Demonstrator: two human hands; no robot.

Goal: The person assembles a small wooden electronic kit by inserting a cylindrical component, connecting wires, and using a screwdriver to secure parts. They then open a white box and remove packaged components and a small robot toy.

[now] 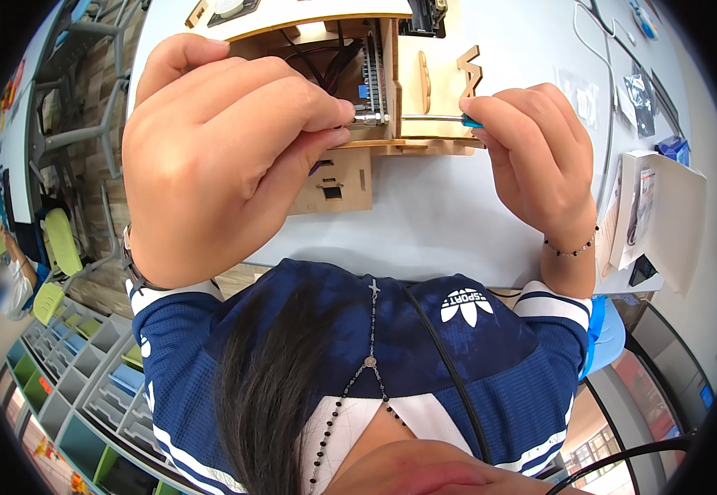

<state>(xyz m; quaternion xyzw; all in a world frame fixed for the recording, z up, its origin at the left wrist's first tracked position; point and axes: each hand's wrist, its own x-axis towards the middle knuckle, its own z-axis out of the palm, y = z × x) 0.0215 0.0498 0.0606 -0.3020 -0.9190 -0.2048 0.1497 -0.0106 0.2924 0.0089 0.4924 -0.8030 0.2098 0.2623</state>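
An open wooden box (391, 41) of laser-cut panels stands in front of me, with a circuit board (371, 74) upright along its inner right wall and dark wires (338, 62) behind. Reaching into its front, my left hand (218, 140) pinches with thumb and forefinger at a small silvery metal piece (368, 120) beside the board's lower end. From the other side, my right hand (531, 148) grips a screwdriver (471, 121) by its teal handle. The thin shaft lies level and meets the box's right wall, in line with the metal piece; its tip is hidden.
A flat wooden panel with cut-outs (350, 194) lies under the box's front edge. Right of the box are a zigzag wooden part (470, 66), clear plastic bags (579, 95), a cable (610, 74) and an open white carton (672, 214). Another person (12, 285) is far left.
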